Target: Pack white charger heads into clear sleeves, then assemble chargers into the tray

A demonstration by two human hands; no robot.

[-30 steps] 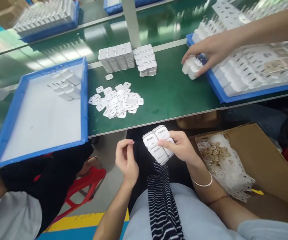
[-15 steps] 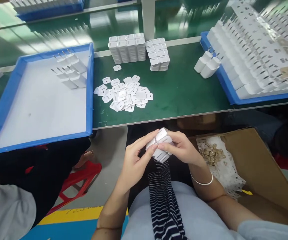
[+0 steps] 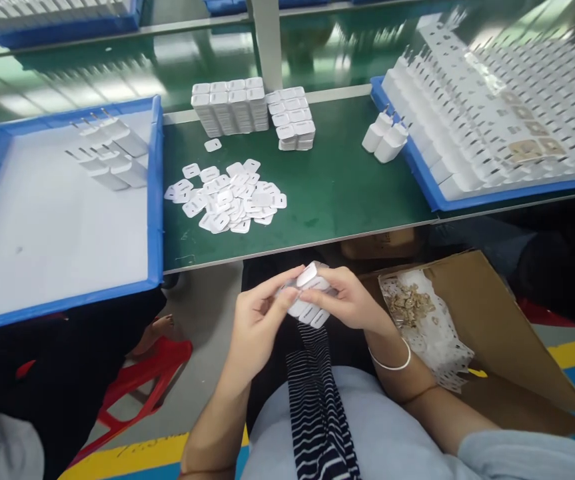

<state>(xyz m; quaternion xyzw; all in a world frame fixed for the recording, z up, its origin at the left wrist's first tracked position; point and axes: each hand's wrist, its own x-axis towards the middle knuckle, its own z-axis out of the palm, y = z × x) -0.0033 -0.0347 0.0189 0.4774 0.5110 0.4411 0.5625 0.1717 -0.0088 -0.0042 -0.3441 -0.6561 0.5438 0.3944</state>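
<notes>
Over my lap, just below the table's front edge, I hold a small block of white rounded charger covers (image 3: pixel 313 312) between both hands. My left hand (image 3: pixel 260 323) is closed around its left side, thumb on the near face and fingers behind. My right hand (image 3: pixel 351 300) grips the right side the same way, its thumb close to the left thumb. Loose white slotted covers (image 3: pixel 234 200) lie in a heap on the green table. Behind them stand a neat block of stacked covers (image 3: pixel 230 110) and a smaller stack (image 3: pixel 292 123). One single cover (image 3: pixel 212 145) lies apart.
On the left, a blue-rimmed tray (image 3: pixel 155 200) holds several white pronged chargers (image 3: pixel 112 153). Another blue tray (image 3: pixel 420 170), full of chargers, stands right, with two chargers (image 3: pixel 386 139) beside it. A cardboard box (image 3: pixel 497 320) with scraps sits below. A person sits on a red stool (image 3: pixel 162 373).
The camera view has shifted, so the table things appear farther left and slightly lower. Both hands keep their hold on the block of covers, with hardly any change in grip.
</notes>
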